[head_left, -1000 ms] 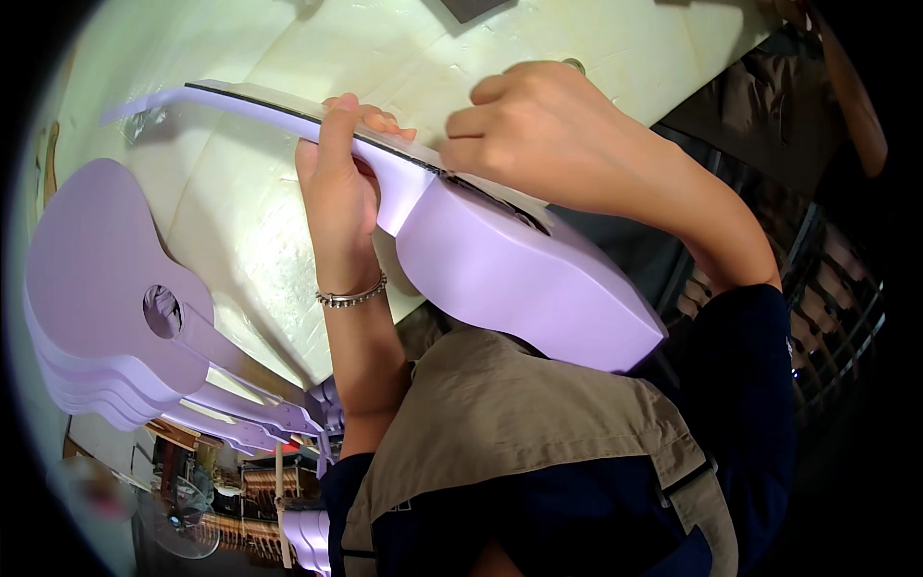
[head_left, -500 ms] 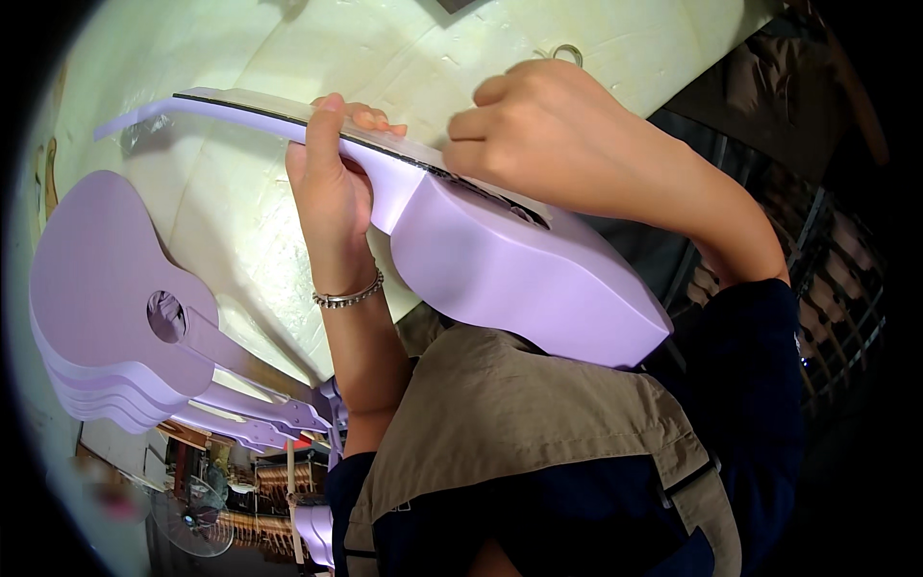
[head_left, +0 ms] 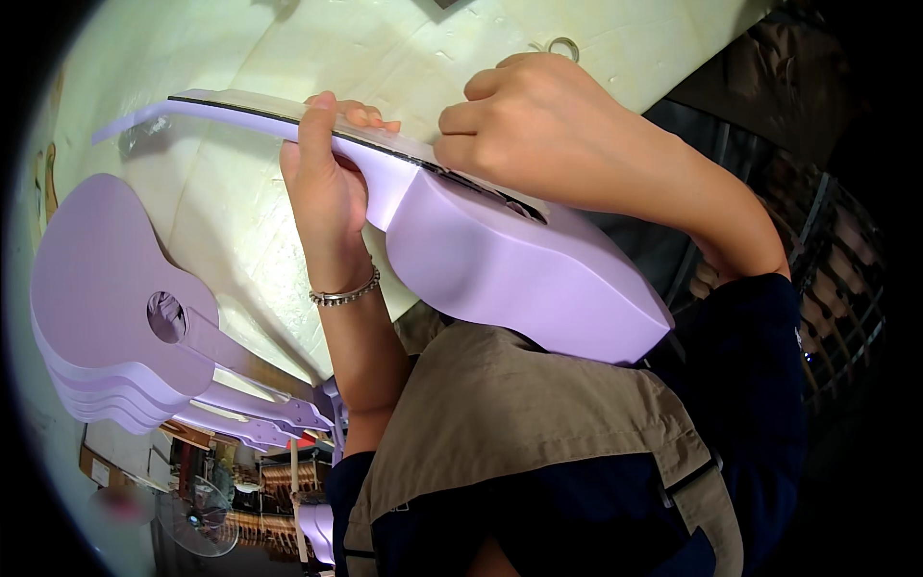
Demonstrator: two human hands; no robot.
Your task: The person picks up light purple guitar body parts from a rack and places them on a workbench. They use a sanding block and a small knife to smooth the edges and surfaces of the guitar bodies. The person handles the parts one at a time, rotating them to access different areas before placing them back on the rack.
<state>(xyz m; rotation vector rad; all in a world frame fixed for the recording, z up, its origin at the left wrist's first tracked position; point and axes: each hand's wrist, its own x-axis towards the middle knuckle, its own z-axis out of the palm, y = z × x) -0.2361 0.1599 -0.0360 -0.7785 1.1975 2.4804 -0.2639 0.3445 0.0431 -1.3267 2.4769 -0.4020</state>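
Observation:
An unstrung lilac ukulele (head_left: pixel 519 255) lies tilted on its side across my front, its body against my apron and its headstock pointing to the far left. My left hand (head_left: pixel 327 173) wraps round the neck close to the body, thumb over the edge of the fingerboard. Over the fingerboard's body end, near the sound hole, my right hand (head_left: pixel 505 120) is closed with knuckles up. Its fingertips are hidden, so whatever they hold does not show. A pale strip (head_left: pixel 255 99) runs along the face of the dark-edged fingerboard.
A stack of several lilac ukuleles (head_left: pixel 111 288) sits at the left, necks pointing toward me. The pale worktable (head_left: pixel 394 43) carries a roll of tape (head_left: pixel 563 46) beyond my right hand. A fan (head_left: pixel 197 517) and racks appear at the lower left.
My right hand has shifted slightly left along the fingerboard. The ukulele and my left hand have also moved a little to the left, with the grip on the neck unchanged.

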